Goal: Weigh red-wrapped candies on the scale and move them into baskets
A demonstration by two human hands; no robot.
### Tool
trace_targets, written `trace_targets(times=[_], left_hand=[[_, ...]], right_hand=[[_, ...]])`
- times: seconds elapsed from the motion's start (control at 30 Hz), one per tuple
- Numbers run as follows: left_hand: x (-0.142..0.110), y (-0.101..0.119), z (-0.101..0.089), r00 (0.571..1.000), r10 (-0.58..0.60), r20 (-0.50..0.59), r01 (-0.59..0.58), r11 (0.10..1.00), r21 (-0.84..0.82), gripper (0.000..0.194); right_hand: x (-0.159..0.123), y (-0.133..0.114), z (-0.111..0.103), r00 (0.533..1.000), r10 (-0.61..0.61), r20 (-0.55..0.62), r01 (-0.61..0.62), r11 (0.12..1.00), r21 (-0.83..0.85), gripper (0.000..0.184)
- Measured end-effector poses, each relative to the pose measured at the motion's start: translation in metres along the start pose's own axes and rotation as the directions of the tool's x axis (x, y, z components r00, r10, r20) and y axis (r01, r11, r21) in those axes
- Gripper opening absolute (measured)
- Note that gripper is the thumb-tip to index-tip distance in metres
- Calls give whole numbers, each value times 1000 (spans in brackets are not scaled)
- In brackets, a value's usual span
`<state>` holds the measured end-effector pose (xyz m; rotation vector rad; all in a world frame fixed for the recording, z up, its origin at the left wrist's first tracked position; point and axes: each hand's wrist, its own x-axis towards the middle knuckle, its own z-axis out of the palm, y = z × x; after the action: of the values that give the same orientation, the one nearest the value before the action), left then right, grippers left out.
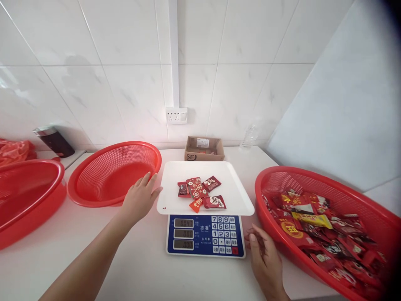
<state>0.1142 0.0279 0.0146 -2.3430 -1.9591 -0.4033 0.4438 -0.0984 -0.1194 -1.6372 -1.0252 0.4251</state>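
My left hand [140,197] is open, its fingers spread over the near right rim of a red plastic basket [114,179], thumb close to the scale's tray. My right hand [265,259] rests beside the right edge of the scale, fingers loosely curled and slightly apart, with nothing visible in them. Between the hands stands a digital scale [205,236] with a blue keypad panel and three displays. On its white tray [238,196] lies a small heap of red snack packets [198,189], several in all. A larger red basket [266,188] on the right holds many similar packets and one yellow packet [311,219].
Another red basket [31,207] stands at the far left, near a dark flask [56,142] and a red plastic bag [15,151]. Behind the scale sit a small cardboard box [204,156] and a clear bottle [249,137]. A socket [176,115] is on the tiled wall.
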Motion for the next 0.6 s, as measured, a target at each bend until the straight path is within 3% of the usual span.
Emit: trace_targets(times=[0.13, 0.23, 0.3, 0.37, 0.47, 0.6], left_hand=[[7, 33, -9, 969, 231, 85, -214, 961, -174, 62], [13, 61, -11, 859, 451, 243, -380, 879, -287, 71], [20, 75, -8, 788, 532, 309, -450, 841, -300, 81], [29, 85, -2, 750, 578, 321, -503, 814, -291, 84], [42, 93, 7, 731, 623, 279, -561, 781, -275, 73], [54, 96, 14, 759, 610, 227, -565, 791, -235, 55]], right_hand=[[0, -3, 1, 1000, 0, 9, 0, 998, 62, 43], [-1, -6, 2, 1000, -5, 15, 3, 995, 95, 40], [-1, -6, 2, 1000, -8, 24, 6, 996, 90, 39], [-1, -6, 2, 1000, -6, 22, 4, 996, 86, 38], [-2, -7, 2, 1000, -2, 10, 1, 994, 108, 39], [-1, -9, 3, 1000, -29, -6, 29, 994, 105, 40]])
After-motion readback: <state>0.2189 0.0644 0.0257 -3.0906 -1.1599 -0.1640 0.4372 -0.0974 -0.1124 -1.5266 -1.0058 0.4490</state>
